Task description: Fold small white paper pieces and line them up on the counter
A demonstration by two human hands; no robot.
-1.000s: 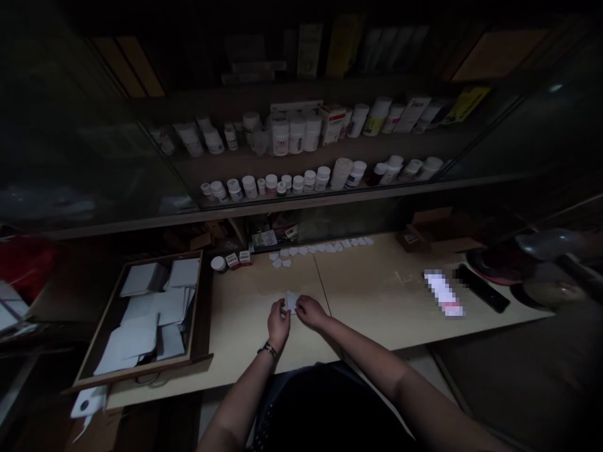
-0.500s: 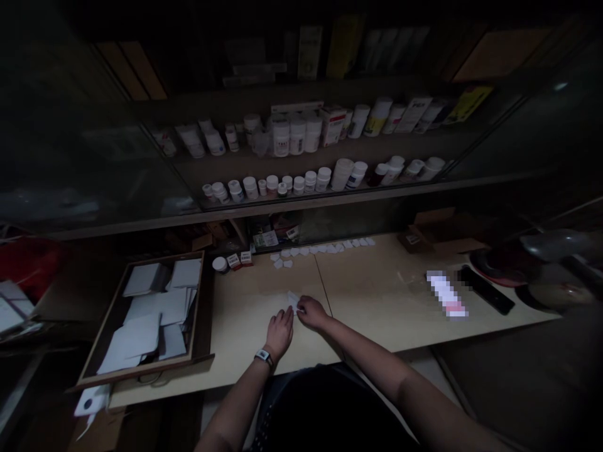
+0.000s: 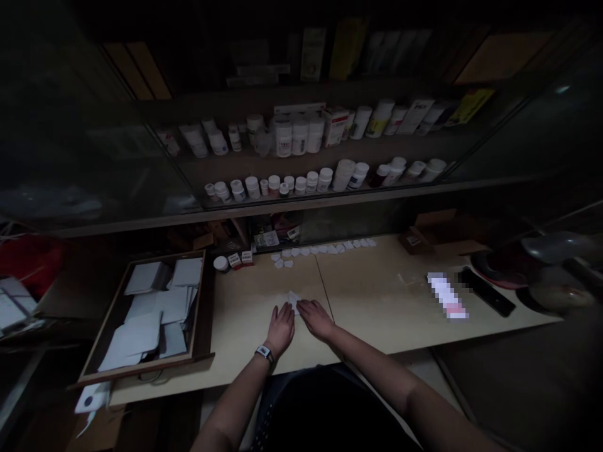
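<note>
On the wooden table lies a small folded white paper (image 3: 293, 297), its pointed tip showing beyond my fingertips. My left hand (image 3: 281, 326) rests flat on the paper's left side, fingers stretched forward, with a watch (image 3: 264, 353) on the wrist. From the right, my right hand (image 3: 315, 317) lays its extended fingers on the paper's other edge. Both hands look open, pressing rather than gripping. The lower part of the paper is partly covered by the fingers. Farther back, several small folded paper packets (image 3: 334, 249) form a row along the table's rear edge.
A wooden drawer (image 3: 201, 314) with stacks of white paper (image 3: 136, 336) stands at left. A white-lidded bottle (image 3: 221, 263) and small boxes (image 3: 241, 258) sit behind. At right are a dark phone-like object (image 3: 490, 294) and an open carton (image 3: 438, 235). Shelves of bottles (image 3: 299, 135) rise above.
My right hand has gone from bent, pinching fingers at the paper to fingers laid out flat on it. My left hand stays on the paper, nearly unmoved.
</note>
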